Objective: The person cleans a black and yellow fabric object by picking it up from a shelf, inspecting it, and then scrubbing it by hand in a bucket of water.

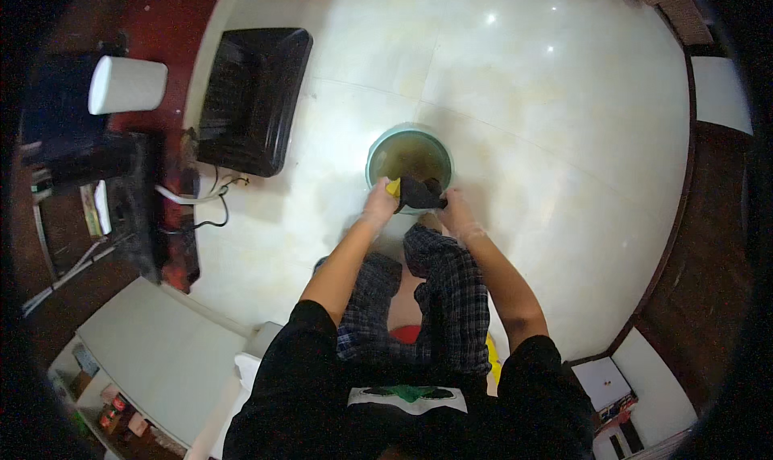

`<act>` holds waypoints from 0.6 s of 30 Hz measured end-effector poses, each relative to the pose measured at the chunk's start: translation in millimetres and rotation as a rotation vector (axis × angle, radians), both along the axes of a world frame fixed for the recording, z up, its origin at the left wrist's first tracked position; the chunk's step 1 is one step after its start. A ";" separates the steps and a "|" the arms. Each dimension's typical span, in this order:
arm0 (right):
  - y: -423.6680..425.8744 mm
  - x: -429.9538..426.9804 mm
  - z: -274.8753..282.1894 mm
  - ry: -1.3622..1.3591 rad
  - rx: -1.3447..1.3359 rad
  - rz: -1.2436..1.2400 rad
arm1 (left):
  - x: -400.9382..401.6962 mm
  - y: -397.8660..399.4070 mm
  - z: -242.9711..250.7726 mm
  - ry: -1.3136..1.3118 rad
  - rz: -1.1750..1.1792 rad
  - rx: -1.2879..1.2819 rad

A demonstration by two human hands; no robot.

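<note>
My left hand (pixel 379 202) grips one end of a dark cloth item (pixel 421 193). At its fingers shows a small yellow piece (pixel 394 187); whether it is separate or part of the cloth I cannot tell. My right hand (pixel 458 211) holds the other end, so the cloth spans between both hands. Beneath lies a round, pale green basin (pixel 370 161) with murky brownish water (pixel 409 153) in it. The cloth hangs over the basin's near rim, hiding part of it. Some see-through wrapping, perhaps thin gloves, shows around my wrists.
A black rectangular tub or tray (pixel 253 100) lies to the left on the pale tiled floor (pixel 543 158). Cables (pixel 220 203) trail from the cabinet side near it. A white container (pixel 128 85) stands at the upper left. A white shelf unit (pixel 163 345) is at the lower left.
</note>
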State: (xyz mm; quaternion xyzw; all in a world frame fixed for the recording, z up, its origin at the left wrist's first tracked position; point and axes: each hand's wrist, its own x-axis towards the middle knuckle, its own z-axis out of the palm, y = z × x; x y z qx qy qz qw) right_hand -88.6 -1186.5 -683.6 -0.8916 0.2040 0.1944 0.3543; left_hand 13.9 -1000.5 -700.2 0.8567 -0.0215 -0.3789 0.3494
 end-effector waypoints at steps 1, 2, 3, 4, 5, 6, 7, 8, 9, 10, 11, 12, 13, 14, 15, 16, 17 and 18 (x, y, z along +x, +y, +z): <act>-1.8 7.6 -14.0 0.002 0.002 0.012 | -2.1 1.7 -22.2 0.002 0.012 0.002; -3.9 14.5 -27.2 0.003 0.025 0.059 | -3.4 4.3 -44.2 -0.109 -0.027 -0.024; -5.3 22.8 -45.0 0.002 0.046 0.100 | -3.2 5.7 -68.5 -0.224 -0.072 -0.052; -10.5 27.2 -74.7 0.002 0.040 0.093 | -0.9 0.6 -81.8 -0.267 -0.107 -0.051; -15.4 33.4 -104.0 0.047 0.017 0.207 | 2.5 -2.1 -94.6 -0.268 -0.114 -0.057; -17.7 39.0 -126.5 0.090 -0.004 0.328 | 7.3 -1.7 -104.6 -0.273 -0.236 0.026; -19.6 40.4 -146.7 0.088 -0.008 0.327 | 12.3 -3.9 -117.3 -0.277 -0.359 0.109; -21.0 41.2 -166.3 0.029 -0.139 0.613 | 18.5 -12.5 -138.5 -0.258 -0.538 0.306; -20.0 43.0 -185.4 -0.033 -0.267 0.899 | 14.8 -16.8 -154.9 -0.260 -0.539 0.308; -15.2 45.7 -192.4 -0.035 -0.267 0.895 | 7.4 -19.9 -167.0 -0.449 -0.686 0.369; -9.8 47.4 -199.2 0.085 -0.219 0.940 | 1.0 -22.0 -179.0 -0.640 -0.833 0.426; -8.2 47.2 -205.4 0.206 -0.173 0.978 | -3.1 -25.8 -192.4 -0.641 -0.929 0.364; -7.7 42.5 -223.0 0.205 -0.176 0.970 | -7.1 -28.4 -205.3 -0.647 -0.935 0.361; -6.1 37.3 -241.5 0.201 -0.215 0.951 | -11.1 -30.8 -217.8 -0.578 -0.931 0.376; -2.3 36.0 -250.3 0.197 -0.252 0.932 | -13.0 -31.7 -227.3 -0.509 -0.927 0.392; 0.9 34.6 -258.6 0.228 -0.230 0.887 | -12.9 -29.5 -239.5 -0.472 -0.892 0.396; 3.6 35.9 -267.1 0.228 -0.231 0.877 | -10.9 -30.0 -250.7 -0.476 -0.900 0.394; 3.1 32.3 -268.5 0.226 -0.198 0.819 | -12.3 -34.9 -253.8 -0.435 -0.954 0.458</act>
